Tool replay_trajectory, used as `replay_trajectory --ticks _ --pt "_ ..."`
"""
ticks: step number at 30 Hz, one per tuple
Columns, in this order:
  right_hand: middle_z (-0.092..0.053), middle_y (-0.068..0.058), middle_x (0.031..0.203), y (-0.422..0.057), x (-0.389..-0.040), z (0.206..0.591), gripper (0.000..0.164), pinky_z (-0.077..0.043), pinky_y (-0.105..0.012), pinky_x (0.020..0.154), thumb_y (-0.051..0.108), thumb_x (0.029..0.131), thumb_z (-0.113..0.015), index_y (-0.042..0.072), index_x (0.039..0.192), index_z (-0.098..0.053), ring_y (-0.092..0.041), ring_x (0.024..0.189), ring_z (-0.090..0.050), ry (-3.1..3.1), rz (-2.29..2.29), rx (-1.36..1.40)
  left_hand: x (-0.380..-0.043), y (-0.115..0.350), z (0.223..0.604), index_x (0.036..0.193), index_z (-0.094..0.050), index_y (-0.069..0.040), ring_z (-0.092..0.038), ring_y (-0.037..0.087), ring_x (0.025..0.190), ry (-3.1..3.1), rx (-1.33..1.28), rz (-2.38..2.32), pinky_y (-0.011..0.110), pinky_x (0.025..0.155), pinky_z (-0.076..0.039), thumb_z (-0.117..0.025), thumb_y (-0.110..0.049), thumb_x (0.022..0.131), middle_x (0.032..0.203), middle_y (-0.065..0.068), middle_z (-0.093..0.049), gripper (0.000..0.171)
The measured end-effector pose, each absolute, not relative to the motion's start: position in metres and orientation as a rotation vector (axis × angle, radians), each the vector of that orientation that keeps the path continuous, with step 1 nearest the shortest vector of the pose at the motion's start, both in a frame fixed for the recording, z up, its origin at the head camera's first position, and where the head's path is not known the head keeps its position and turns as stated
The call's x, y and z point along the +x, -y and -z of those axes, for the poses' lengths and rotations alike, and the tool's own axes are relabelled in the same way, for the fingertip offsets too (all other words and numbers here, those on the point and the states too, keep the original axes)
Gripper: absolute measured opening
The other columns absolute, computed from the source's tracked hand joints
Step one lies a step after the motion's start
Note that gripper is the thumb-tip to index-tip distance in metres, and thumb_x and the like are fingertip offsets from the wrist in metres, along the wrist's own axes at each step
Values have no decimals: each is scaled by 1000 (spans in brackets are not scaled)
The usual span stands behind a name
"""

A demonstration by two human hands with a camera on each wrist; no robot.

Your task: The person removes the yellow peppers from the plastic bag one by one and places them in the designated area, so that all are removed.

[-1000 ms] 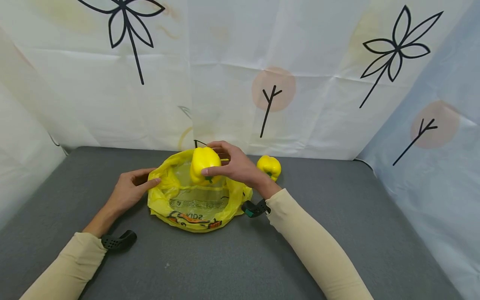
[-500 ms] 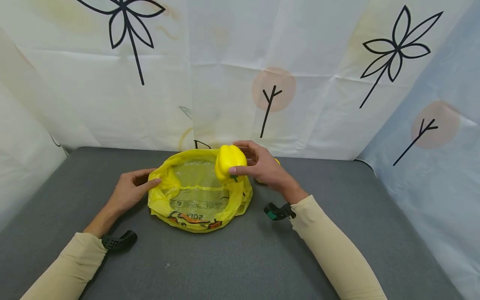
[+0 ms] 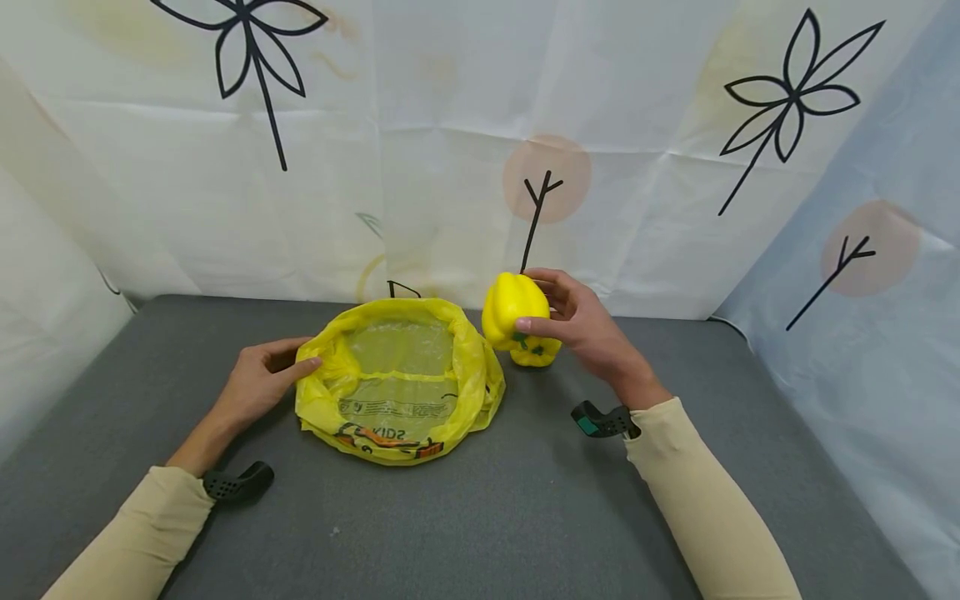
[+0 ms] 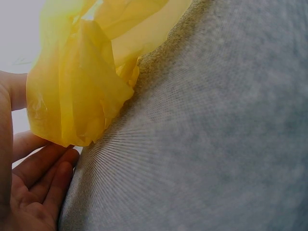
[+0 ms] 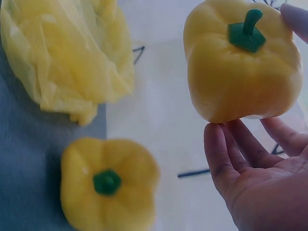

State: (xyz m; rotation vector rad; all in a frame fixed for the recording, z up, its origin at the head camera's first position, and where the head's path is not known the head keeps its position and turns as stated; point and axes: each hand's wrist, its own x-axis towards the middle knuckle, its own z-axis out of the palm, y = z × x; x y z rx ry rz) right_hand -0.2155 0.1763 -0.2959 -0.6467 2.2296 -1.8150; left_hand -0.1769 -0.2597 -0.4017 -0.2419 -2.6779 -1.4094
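Observation:
My right hand [image 3: 585, 329] holds a yellow bell pepper [image 3: 513, 308] above the grey table, thumb on one side and fingers on the other. A green stem [image 5: 248, 31] shows on that pepper in the right wrist view. Just below and behind it in the head view, a second yellow bell pepper [image 3: 534, 358] stands on the table, partly hidden. The yellow plastic bag [image 3: 487, 392] sits with its mouth wide and its rim rolled outward. At its left side my left hand [image 3: 258, 383] pinches the rim; the left wrist view shows fingers [image 4: 45, 166] against the bag's outside.
The grey table [image 3: 450, 533] meets a pale printed fabric backdrop [image 3: 637, 233] behind the bag and peppers. More fabric hangs at the left and right sides. A dark strap [image 3: 238, 482] is on the left wrist, another strap [image 3: 600, 419] on the right.
My right hand has carried its bell pepper from over the bag's mouth to the right, near the second pepper. The left hand and the bag have stayed in place.

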Motion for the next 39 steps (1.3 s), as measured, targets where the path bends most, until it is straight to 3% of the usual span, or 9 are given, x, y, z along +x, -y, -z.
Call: replay_trajectory --ticks 18,29,39 --pt "-37 -16 155 -241 -209 298 67 -47 -22 97 12 100 -65 6 157 -31 -23 130 -47 -2387 1833 -424 -178 259 403 144 -55 1 -53 -10 98 2672 -247 1406 11 79 -47 -64 -35 102 133 23 -62 56" --pt "-39 -18 151 -270 -209 311 69 -44 -19 97 18 101 -67 3 157 -30 -21 125 -49 -2463 1772 -317 -177 258 403 143 -56 3 -54 -11 97 2653 -253 1418 11 78 -47 -64 -33 102 132 25 -62 55" --pt "-40 -22 151 -285 -225 330 73 -34 -43 110 21 101 -68 3 159 -28 -29 132 -45 -2450 1675 -251 -178 258 404 143 -56 2 -54 -10 97 2651 -255 1422 12 78 -48 -64 -33 102 132 24 -62 54"
